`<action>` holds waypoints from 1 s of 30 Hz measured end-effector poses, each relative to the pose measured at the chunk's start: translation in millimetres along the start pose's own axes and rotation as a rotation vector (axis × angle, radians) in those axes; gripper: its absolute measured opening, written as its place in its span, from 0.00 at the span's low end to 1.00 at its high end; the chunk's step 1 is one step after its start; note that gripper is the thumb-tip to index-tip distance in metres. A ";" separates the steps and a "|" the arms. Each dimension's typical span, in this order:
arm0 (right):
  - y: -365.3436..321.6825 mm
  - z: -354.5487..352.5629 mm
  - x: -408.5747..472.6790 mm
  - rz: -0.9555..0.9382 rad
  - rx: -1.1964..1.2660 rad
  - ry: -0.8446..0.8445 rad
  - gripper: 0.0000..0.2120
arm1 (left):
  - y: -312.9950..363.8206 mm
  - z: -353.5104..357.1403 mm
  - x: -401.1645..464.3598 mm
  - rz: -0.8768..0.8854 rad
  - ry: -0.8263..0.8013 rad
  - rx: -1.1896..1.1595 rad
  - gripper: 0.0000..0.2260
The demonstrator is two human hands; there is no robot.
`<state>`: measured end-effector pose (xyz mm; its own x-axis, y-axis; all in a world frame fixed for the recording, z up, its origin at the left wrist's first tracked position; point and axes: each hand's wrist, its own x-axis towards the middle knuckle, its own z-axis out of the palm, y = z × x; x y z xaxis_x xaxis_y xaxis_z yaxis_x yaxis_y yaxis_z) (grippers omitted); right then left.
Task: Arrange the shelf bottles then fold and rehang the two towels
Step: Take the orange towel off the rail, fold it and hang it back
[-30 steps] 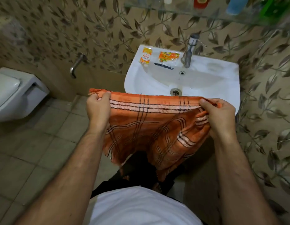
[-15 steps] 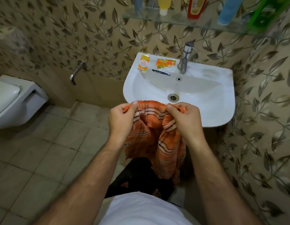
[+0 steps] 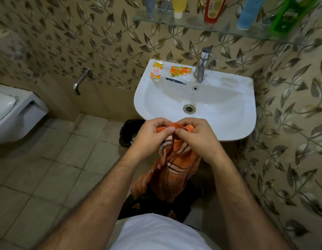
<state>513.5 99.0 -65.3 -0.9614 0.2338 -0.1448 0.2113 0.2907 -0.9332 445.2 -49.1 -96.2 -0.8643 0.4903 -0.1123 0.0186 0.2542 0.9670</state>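
Dim, warm light; soft glare on the white sink (image 3: pixel 228 112); wide-angle bending and blur toward the edges.

- A white sink (image 3: pixel 228 123) carries an orange tube (image 3: pixel 156 71) at its back left corner, an orange sachet (image 3: pixel 180 71) just beside, and a tap (image 3: pixel 201 66).
- A white toilet (image 3: pixel 14 112) sits left.

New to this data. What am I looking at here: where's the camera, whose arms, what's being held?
There is no machine: a person wears one wide-angle camera on the head, looking down at their own arms. The left hand and right hand meet in front of a white sink, each pinching the top of an orange striped towel that hangs down between them. On the sink's back rim lie a small tube and an orange sachet beside the tap. Bottles stand on a glass shelf above. A toilet is at left.
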 end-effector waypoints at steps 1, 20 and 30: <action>0.9 -0.3 -1.0 -0.003 -0.004 -0.034 0.08 | -0.5 -0.4 2.7 0.007 0.050 0.030 0.04; 12.5 -24.2 -4.5 -0.127 0.008 0.350 0.11 | -4.6 -27.7 7.5 -0.179 0.451 -0.067 0.07; -17.3 -8.7 9.3 -0.161 -0.126 0.285 0.07 | 27.5 -5.2 1.8 0.049 0.076 -0.029 0.21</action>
<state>502.4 104.2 -47.6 -0.9001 0.4202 0.1152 0.0981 0.4531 -0.8861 441.5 -45.6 -68.6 -0.8984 0.4364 -0.0482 0.0481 0.2071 0.9771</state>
